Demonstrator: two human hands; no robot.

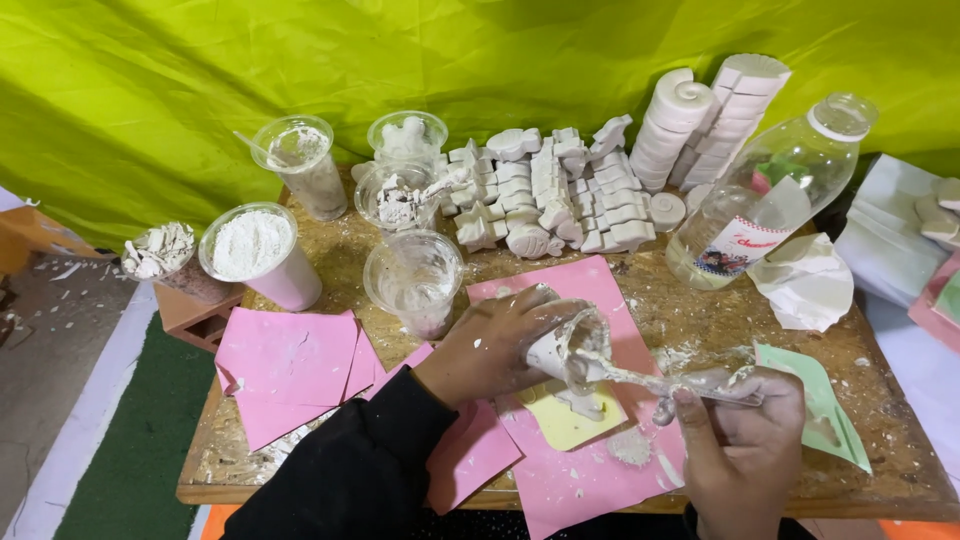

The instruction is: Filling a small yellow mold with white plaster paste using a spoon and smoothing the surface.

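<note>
Left hand (495, 345) wrapped around a small plaster-smeared cup (565, 345), tilted on its side with the mouth toward the right hand. Right hand (745, 435) pinched on a plaster-coated stirring stick (665, 382), tip inside the cup's mouth, wet white plaster clinging along it. Directly under the cup, a yellow mould (570, 415) on a pink sheet (590, 470), with a white cast piece lying on it.

Near edge of the tabletop (700, 320) just below both hands, the pink sheet hanging slightly past it. Right of the right hand, a green mould (825, 400), then bare, plaster-dusted board out to the right edge. Left of the left hand, overlapping pink squares (285, 370) filling the space to the left edge.

Beyond the left hand, an empty-looking clear plastic cup (415, 280) with white residue. Farther left, a cup of white powder (255, 250) and a cup of broken plaster bits (160, 255). Behind, three more clear cups (300, 160) with white scraps and residue. Beyond both hands, rows of white plaster casts (560, 195) packed close. Beyond the right hand, a clear bottle (770, 190) lying tilted, a little pale liquid inside, crumpled white paper (805, 280) beside it.
</note>
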